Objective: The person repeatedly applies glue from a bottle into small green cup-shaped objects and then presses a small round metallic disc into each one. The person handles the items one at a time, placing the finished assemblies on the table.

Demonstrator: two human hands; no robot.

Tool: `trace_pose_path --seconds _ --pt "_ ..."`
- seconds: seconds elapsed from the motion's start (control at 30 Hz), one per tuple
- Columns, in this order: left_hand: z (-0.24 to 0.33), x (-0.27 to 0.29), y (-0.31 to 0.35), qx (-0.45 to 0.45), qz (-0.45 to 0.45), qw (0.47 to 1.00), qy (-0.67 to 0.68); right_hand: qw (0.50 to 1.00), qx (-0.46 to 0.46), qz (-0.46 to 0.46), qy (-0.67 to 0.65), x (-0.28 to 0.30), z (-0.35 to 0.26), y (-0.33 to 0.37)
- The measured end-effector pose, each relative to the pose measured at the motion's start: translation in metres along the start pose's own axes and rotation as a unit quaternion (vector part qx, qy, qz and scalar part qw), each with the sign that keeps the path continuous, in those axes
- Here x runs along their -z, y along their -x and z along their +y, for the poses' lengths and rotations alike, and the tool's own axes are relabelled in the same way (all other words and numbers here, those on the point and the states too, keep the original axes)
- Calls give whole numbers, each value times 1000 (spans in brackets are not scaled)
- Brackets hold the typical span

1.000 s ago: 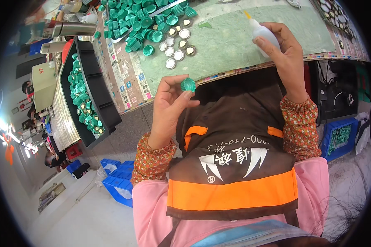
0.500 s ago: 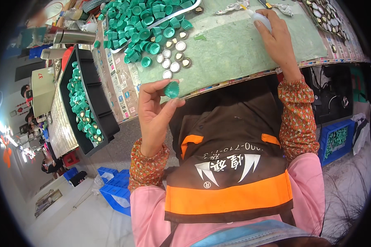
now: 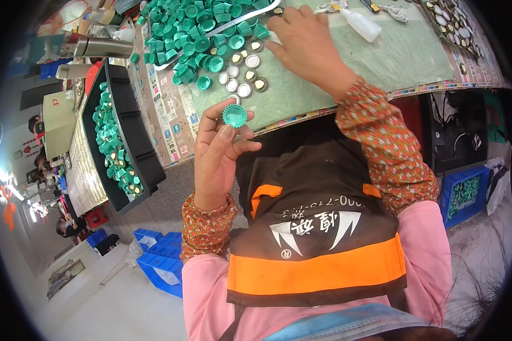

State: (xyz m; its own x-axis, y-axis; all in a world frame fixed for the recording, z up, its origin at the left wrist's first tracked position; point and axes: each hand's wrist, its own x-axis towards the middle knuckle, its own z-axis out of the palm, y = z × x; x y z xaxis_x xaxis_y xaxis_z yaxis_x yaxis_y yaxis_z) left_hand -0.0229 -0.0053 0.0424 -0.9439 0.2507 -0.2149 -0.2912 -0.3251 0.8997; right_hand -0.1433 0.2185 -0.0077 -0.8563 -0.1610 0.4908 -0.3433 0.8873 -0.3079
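Note:
My left hand pinches a small green fluted cup between thumb and fingers, its open side turned up toward me. The cup is held just off the table's near edge. Over the table, my right hand is open, thumb and fingers apart, with nothing visible in it. It is nearest to a cluster of small round crimped caps, some with white faces and some with a pale piece on top. A white squeeze bottle lies on its side to the right of that hand.
A heap of green cups fills a white-rimmed tray at the far left. A black bin with more cups stands left of the table. A tray of caps lies far right. Blue crates sit on the floor.
My right hand has let go of the squeeze bottle and moved left toward the caps. The bottle now lies on the table. My left hand has tipped the cup so its opening faces me.

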Motion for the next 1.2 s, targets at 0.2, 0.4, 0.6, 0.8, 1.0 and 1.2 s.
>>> trace_pose_path --seconds 0.2,0.4,0.6,0.8,1.0,1.2 --pt "-5 9 3 2 15 1000 -16 998 17 -7 -66 -30 -5 -5" --pt "-11 18 5 19 31 999 -3 995 31 -27 -92 -24 1 -9" --pt "-11 17 3 23 24 999 -6 985 -159 -59 38 -7 14 -42" --pt "-13 13 1 34 17 999 -4 984 -164 -66 -2 -13 28 -46" --pt "-12 22 7 40 30 999 14 999 -7 -22 33 20 14 18" --pt "-17 15 5 60 9 997 47 996 -29 -85 -21 52 3 69"
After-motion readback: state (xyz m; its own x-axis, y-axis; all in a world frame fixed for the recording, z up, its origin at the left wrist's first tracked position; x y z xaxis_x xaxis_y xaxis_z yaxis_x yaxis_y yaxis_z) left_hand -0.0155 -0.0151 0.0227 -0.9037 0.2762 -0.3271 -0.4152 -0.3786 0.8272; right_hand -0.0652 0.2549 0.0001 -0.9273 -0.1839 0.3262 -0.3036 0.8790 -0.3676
